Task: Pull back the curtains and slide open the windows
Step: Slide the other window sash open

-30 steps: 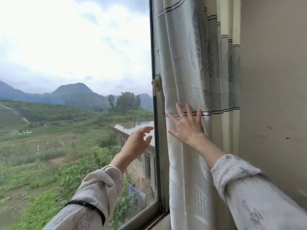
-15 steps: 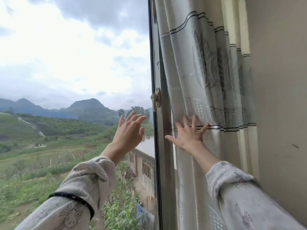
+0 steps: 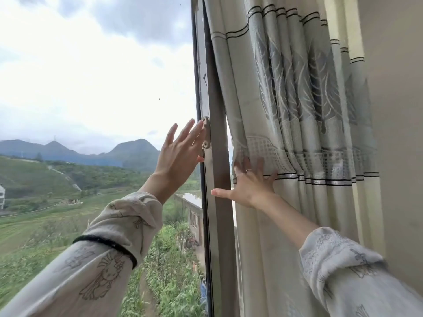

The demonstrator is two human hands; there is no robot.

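Observation:
A pale grey-cream curtain [image 3: 297, 115] with leaf patterns and dark stripes hangs bunched at the right, beside the wall. The window's metal frame post [image 3: 215, 202] runs vertically down the middle, with a small latch [image 3: 206, 133] on it. My left hand [image 3: 178, 156] is open with fingers spread, its fingertips at the latch and its palm toward the glass pane [image 3: 91, 99]. My right hand [image 3: 249, 181] lies flat and open against the curtain's lower band, thumb stretched left over the frame post.
The beige wall [image 3: 398, 133] stands right of the curtain. Through the glass I see cloudy sky, mountains, green fields and a low building with a flat wet roof [image 3: 192, 200].
My left hand rose and moved right, from below the latch up to it. My right hand stayed pressed on the curtain. The view tilted upward.

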